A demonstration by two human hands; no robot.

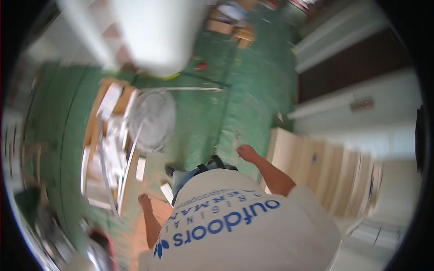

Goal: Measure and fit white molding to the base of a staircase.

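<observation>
My right hand point(246, 153) hangs ahead of my body with its fingers curled closed. A small pale blurred thing point(236, 141) shows at its fingertips, and I cannot make out what it is. Low at my left side is my left hand point(144, 201), smeared by motion, so its fingers do not show clearly. It is nearest to a long open cardboard box point(93, 131) of white pieces and strips. Against the box's right side there is a round grey, mesh-like disc point(153, 119), perhaps a fan guard.
Green sheeting point(199, 122) covers the floor. Pale panels point(325, 167) stand stacked at my right, beyond my right arm. A large white blurred object point(153, 36) fills the upper left. Cardboard boxes point(220, 27) lie far ahead, and a thin white strip point(194, 89) crosses the floor.
</observation>
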